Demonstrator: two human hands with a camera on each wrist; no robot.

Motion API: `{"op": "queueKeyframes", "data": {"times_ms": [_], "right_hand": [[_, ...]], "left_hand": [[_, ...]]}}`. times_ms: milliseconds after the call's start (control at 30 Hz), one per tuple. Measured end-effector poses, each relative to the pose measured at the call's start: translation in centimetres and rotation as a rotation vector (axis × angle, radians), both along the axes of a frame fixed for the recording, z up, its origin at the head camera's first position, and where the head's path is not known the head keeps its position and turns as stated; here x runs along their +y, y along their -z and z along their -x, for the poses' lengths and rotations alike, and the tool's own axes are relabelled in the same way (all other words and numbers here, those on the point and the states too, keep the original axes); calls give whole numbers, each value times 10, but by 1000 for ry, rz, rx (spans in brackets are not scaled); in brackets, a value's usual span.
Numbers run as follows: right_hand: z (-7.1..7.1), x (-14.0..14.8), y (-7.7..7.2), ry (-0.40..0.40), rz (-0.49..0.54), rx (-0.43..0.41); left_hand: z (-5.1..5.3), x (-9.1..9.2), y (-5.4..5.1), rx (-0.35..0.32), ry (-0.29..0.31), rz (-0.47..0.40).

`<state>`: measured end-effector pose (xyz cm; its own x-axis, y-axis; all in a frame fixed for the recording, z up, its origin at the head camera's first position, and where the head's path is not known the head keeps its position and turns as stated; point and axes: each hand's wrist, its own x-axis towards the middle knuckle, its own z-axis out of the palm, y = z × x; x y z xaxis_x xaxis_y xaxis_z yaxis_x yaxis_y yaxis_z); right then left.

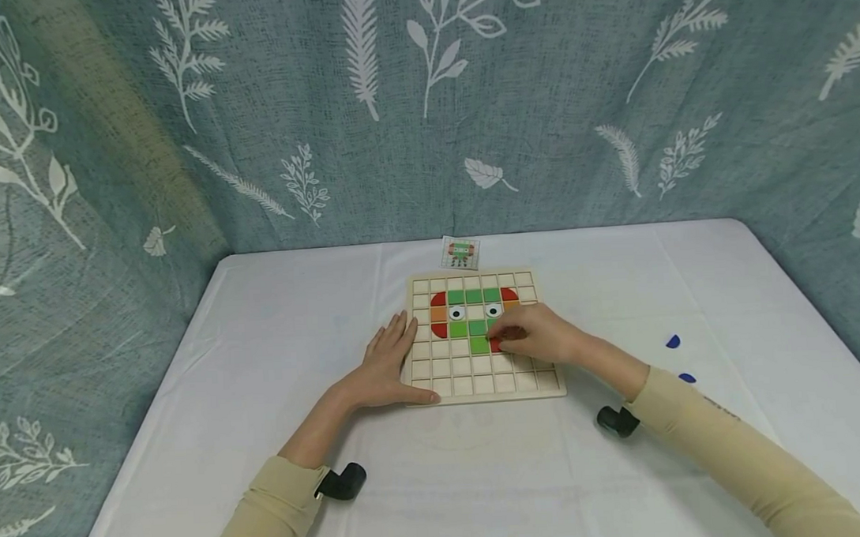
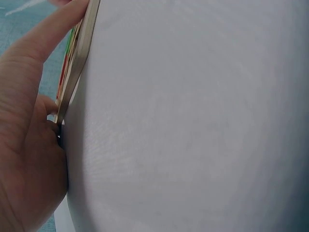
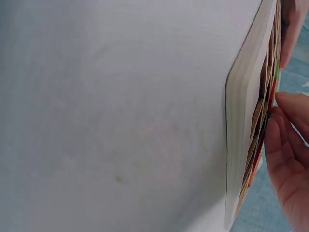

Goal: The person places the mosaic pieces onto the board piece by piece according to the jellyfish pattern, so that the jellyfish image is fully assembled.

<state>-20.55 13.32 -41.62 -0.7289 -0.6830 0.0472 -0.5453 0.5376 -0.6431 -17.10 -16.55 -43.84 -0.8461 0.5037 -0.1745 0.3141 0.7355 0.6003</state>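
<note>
A wooden grid board (image 1: 462,386) lies on the table with colored tiles set in its squares. Red, orange and green tiles (image 1: 474,296) surround two eye tiles (image 1: 457,313). My left hand (image 1: 387,369) rests spread along the board's left side, its thumb at the front corner; the left wrist view shows that thumb on the rim. With curled fingers my right hand (image 1: 542,333) pinches a red tile (image 1: 496,345) at a square just right of a green tile (image 1: 479,345). Those fingers partly hide the tile, so its full shape cannot be seen.
Behind the board lies a small picture card (image 1: 461,253) with a colored figure on a grid. Two blue half-round pieces (image 1: 673,341) are on the white tablecloth (image 1: 623,491) to the right. A patterned curtain (image 1: 397,143) hangs beyond the table.
</note>
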Motion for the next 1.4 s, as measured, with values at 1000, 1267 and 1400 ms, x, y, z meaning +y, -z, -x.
{"op": "queueKeyframes", "data": {"times_ms": [1000,1267,1400], "right_hand": [[-24,99,-2,305,-141,-29],[-25,96,0,283,-120,6],[-24,94,0,287,-114,11]], "left_hand": [[0,1,-1,-20,-16,1],[0,1,-1,-21,-10,-10],[0,0,0,-15,-13,-10]]}}
